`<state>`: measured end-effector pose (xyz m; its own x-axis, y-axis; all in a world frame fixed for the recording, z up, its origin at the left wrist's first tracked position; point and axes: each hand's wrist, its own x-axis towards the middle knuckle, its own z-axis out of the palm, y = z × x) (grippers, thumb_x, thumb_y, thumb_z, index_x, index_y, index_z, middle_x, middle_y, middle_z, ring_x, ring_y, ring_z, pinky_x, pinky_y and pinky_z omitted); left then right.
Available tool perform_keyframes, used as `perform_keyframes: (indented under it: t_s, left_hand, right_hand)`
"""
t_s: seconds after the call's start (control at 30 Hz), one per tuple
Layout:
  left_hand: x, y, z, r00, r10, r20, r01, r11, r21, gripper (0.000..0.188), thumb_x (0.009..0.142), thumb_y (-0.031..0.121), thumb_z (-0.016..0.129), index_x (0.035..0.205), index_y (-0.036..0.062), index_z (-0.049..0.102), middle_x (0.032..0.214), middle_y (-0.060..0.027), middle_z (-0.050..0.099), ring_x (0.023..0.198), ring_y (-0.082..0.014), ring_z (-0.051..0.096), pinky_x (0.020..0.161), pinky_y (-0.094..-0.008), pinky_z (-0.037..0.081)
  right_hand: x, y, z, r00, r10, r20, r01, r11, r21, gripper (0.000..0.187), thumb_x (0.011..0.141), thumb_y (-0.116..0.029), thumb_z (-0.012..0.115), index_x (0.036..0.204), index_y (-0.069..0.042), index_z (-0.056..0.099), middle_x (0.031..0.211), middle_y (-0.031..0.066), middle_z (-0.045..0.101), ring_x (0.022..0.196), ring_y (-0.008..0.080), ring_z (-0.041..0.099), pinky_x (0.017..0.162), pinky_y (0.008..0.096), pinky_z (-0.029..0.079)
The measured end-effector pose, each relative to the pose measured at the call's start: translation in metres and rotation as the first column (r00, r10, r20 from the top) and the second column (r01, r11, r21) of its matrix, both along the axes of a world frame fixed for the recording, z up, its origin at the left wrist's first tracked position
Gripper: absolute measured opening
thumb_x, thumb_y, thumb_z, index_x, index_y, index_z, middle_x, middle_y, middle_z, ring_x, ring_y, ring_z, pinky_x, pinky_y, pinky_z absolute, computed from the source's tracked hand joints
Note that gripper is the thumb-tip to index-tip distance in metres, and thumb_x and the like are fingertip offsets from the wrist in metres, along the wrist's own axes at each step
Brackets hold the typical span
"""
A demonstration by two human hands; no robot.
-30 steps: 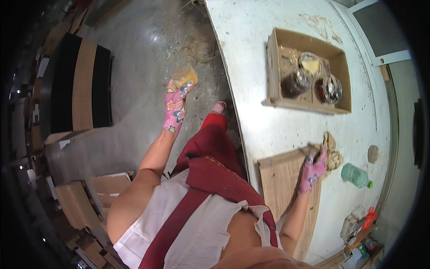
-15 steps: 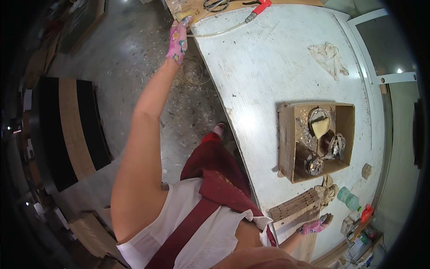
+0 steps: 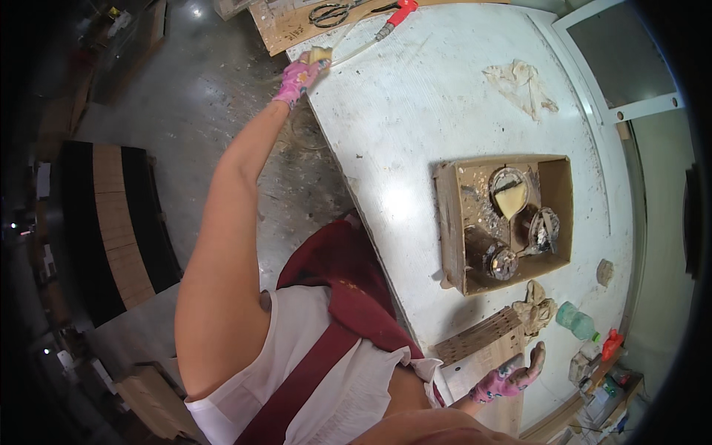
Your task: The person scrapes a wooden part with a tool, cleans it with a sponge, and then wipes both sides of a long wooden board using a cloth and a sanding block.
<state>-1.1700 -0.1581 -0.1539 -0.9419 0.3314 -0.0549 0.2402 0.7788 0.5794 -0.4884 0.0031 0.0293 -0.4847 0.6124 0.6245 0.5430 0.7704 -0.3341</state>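
Observation:
My left hand (image 3: pixel 298 80), in a pink flowered glove, reaches out to the table's far left corner. Its fingers are closed round a small pale-yellow block (image 3: pixel 320 55); whether it is a sponge cannot be made out. Close by, a thin clear hose (image 3: pixel 357 53) runs to a red-handled air gun (image 3: pixel 401 13). My right hand (image 3: pixel 506 382), gloved in pink with dark fingertips, is over wooden boards (image 3: pixel 486 365) at the near right. Its fingers are apart and nothing shows in them.
On the white table (image 3: pixel 400 126) stands a cardboard box (image 3: pixel 450 230) with several grimy jars and a pale-yellow scraper (image 3: pixel 512 200). Around it lie a stained cloth (image 3: pixel 519 89), a crumpled rag (image 3: pixel 535 308) and a green plastic bottle (image 3: pixel 576 320). Black scissors (image 3: pixel 328 15) rest beyond my left hand.
My left hand has come back slightly toward me, over the table corner, with the yellow block. My right hand has shifted slightly left and its fingers have spread. The whole view has shifted a little.

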Motion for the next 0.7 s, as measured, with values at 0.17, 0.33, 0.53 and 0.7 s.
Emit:
perform_keyframes:
  t_s: [0.17, 0.33, 0.53, 0.7]
  left_hand:
    - [0.028, 0.005, -0.015, 0.966, -0.253, 0.046, 0.248, 0.965, 0.084, 0.053, 0.086, 0.047, 0.053, 0.123, 0.0100, 0.047, 0.111, -0.0142, 0.060, 0.097, -0.0287, 0.060, 0.087, -0.0360, 0.049]
    - [-0.025, 0.001, 0.009, 0.973, -0.225, 0.046, 0.199, 0.925, 0.325, 0.061, 0.080, 0.051, 0.060, 0.121, 0.0074, 0.049, 0.112, -0.0187, 0.059, 0.100, -0.0328, 0.058, 0.086, -0.0362, 0.047]
    - [-0.107, 0.045, 0.025, 0.994, -0.016, -0.105, 0.047, 0.954, 0.296, 0.064, 0.079, 0.054, 0.060, 0.115, 0.0011, 0.054, 0.105, -0.0247, 0.061, 0.105, -0.0378, 0.055, 0.090, -0.0362, 0.043]
    - [-0.191, 0.054, -0.037, 0.880, -0.409, -0.242, 0.466, 0.842, 0.272, 0.050, 0.079, 0.023, 0.067, 0.118, -0.0044, 0.052, 0.131, -0.0254, 0.044, 0.123, -0.0315, 0.044, 0.101, -0.0338, 0.036]
  right_hand:
    - [-0.013, -0.024, 0.002, 0.985, -0.056, 0.162, 0.050, 0.998, 0.041, 0.032, 0.095, -0.019, 0.046, 0.120, 0.001, 0.046, 0.117, 0.0180, 0.057, 0.101, 0.0329, 0.056, 0.085, 0.0417, 0.049]
    - [-0.051, -0.046, 0.018, 0.999, -0.040, 0.023, 0.041, 0.999, -0.036, 0.034, 0.095, -0.020, 0.046, 0.122, 0.000, 0.048, 0.117, 0.0189, 0.057, 0.101, 0.0328, 0.055, 0.083, 0.0414, 0.050]
    - [-0.147, -0.086, 0.025, 0.986, -0.064, -0.157, 0.028, 0.976, -0.217, 0.032, 0.090, -0.019, 0.052, 0.116, -0.002, 0.053, 0.114, 0.0202, 0.059, 0.100, 0.0340, 0.057, 0.087, 0.0433, 0.047]
    - [-0.244, -0.081, 0.029, 0.998, 0.039, -0.052, -0.053, 0.952, -0.301, 0.026, 0.088, -0.018, 0.054, 0.107, -0.002, 0.058, 0.100, 0.0173, 0.064, 0.096, 0.0301, 0.060, 0.086, 0.0409, 0.046]
